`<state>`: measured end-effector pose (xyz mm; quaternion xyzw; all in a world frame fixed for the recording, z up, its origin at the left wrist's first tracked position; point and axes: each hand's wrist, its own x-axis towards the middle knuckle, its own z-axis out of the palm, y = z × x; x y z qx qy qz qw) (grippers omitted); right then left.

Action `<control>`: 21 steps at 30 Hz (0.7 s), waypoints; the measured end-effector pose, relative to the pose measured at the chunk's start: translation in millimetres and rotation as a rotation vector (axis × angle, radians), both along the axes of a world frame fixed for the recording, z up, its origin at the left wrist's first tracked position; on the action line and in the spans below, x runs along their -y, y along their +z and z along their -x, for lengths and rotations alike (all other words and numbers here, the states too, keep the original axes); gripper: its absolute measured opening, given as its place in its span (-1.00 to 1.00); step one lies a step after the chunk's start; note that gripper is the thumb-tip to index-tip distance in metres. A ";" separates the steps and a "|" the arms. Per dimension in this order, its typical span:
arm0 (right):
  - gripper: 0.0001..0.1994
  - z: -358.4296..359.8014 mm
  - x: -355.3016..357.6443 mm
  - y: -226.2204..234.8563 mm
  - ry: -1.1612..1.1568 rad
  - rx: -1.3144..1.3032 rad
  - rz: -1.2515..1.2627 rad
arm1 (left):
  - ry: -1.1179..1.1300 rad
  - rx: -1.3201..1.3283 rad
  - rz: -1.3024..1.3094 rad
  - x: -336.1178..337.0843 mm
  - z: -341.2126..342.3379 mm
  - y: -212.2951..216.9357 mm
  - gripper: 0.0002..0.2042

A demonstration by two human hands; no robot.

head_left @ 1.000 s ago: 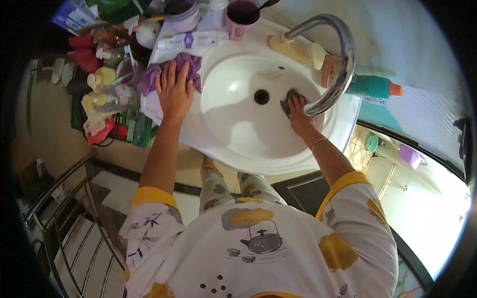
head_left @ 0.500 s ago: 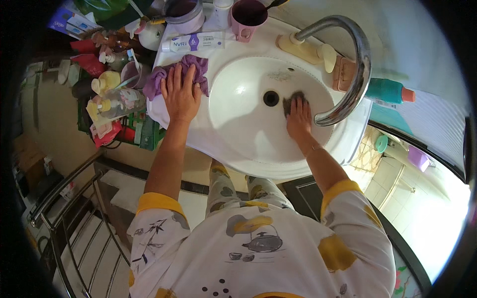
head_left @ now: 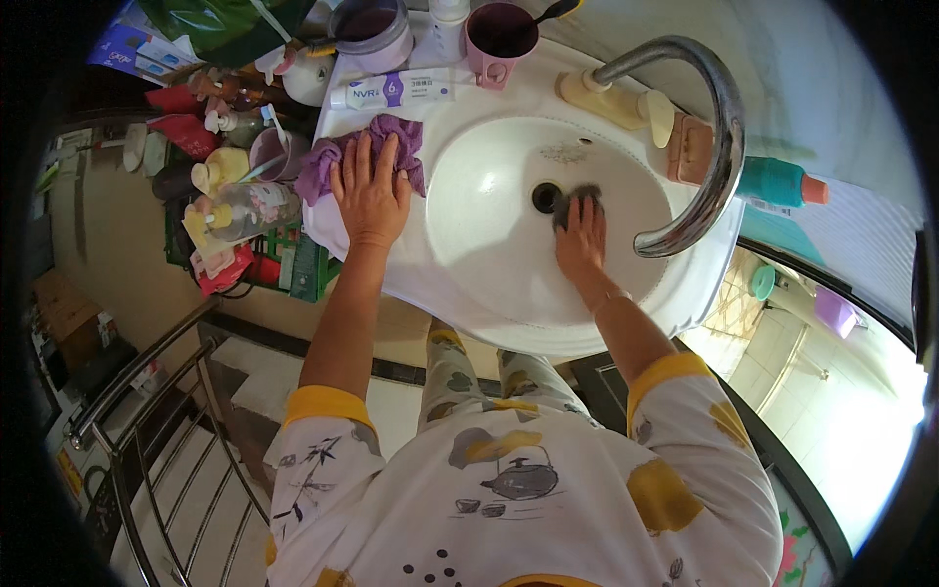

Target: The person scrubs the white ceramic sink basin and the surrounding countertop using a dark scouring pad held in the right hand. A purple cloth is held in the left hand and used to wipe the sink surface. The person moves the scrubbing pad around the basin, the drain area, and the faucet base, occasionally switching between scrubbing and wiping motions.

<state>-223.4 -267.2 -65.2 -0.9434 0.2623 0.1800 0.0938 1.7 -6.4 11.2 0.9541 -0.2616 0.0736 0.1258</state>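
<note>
- Over white oval ceramic basin (head_left: 469, 254), head view: R hand (head_left: 580, 238) lies flat, fingers together, pressing a dark grey scrub pad (head_left: 572, 201) just beside the drain hole (head_left: 546, 197). Not gripped, just pinned under the fingertips.
- L hand (head_left: 370, 191) spread open, palm down on a crumpled purple cloth (head_left: 391, 147) at the rim's L side; seems a brace, not a grasp.
- Change vs 1 s ago: pad + R hand have slid from under the curved chrome tap (head_left: 704, 147) toward the drain. L hand and cloth unchanged. Reads as scrubbing working across the bowl; faint grime patch above the drain looks unscrubbed.
- Hard to see: most of pad under fingers; shelf clutter at L is bent by lens; pink mug (head_left: 499, 39) contents dark, unclear.
</note>
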 end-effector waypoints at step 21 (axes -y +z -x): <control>-0.29 -19.4 23.8 -0.1 -0.161 -0.090 0.094 | 0.002 0.014 0.006 2.0 -2.0 4.4 -0.46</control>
